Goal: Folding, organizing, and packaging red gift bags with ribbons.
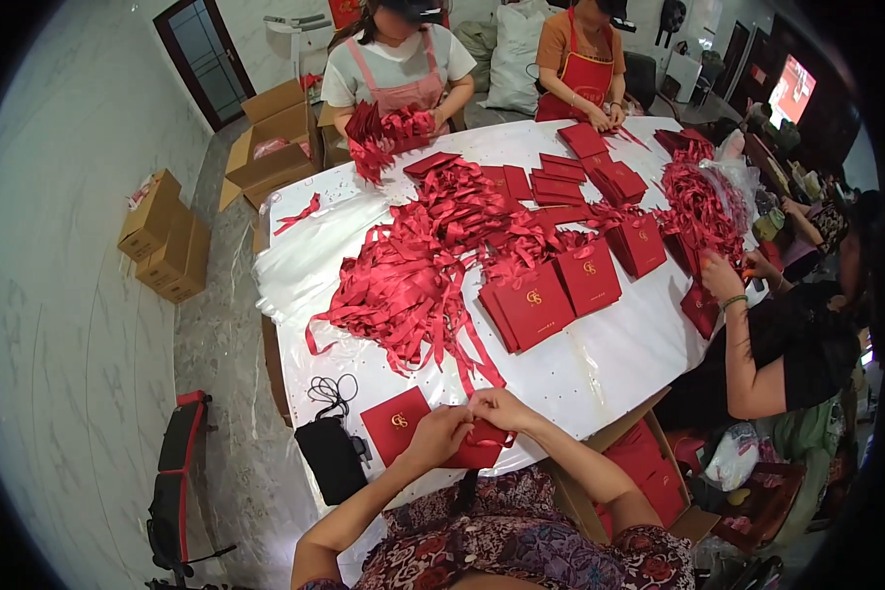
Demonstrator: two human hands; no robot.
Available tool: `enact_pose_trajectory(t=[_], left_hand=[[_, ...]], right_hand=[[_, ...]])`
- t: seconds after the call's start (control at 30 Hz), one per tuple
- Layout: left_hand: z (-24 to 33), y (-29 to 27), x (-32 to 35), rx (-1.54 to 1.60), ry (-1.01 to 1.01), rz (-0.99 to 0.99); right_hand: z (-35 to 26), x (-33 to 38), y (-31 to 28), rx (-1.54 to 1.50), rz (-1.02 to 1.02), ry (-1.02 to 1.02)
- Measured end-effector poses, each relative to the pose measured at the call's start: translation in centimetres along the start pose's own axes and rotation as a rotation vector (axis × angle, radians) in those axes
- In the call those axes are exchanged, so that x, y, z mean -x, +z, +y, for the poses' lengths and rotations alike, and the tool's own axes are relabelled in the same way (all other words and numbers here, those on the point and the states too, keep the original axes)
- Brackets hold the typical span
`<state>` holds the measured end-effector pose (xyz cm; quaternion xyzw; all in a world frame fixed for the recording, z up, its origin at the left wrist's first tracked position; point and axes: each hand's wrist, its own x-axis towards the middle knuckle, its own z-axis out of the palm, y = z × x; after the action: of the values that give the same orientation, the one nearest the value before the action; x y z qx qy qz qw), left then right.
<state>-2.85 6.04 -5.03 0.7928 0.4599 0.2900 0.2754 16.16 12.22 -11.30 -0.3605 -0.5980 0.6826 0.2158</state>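
Six o'clock side of a white-covered table [541,383] | flat red paper bag with gold emblem [398,423] beneath the worker's hands, emblem's top toward eleven, long axis partly covered, unreadable from here | left hand [444,433], right hand [501,408] meet, fingers curled; whether gripping, I cannot tell | glossy red ribbon heap [393,295] at twelve

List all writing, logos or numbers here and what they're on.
I won't copy printed wording, but markings stand here:
Nearest red bag: gold emblem.
Red bags mid-table: similar gold emblems, tiny print below, too small to read.
Red apron: yellow print, too blurred to read.
Stacked cardboard boxes: faint dark marks, too small to read.
Bright panel, far right: too blurred to read.
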Motion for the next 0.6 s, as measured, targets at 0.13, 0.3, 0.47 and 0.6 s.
enact_pose_trajectory(t=[0.13,0.3,0.47,0.6], left_hand=[[-0.1,1.1,0.4,0.206,-0.285,0.125],[-1.1,0.1,-0.1,0.285,-0.420,0.029],[-0.4,-0.2,-0.6,0.274,-0.476,0.014],[-0.2,-0.1,-0.4,0.225,-0.484,0.012]], right_hand=[[-2.1,0.7,0.5,0.042,0.156,0.052],[-2.9,0.6,0.2,0.006,0.215,-0.079],[-1.9,0.2,-4.0,0.393,0.448,0.045],[-2.5,-0.2,-4.2,0.596,0.263,0.210]])
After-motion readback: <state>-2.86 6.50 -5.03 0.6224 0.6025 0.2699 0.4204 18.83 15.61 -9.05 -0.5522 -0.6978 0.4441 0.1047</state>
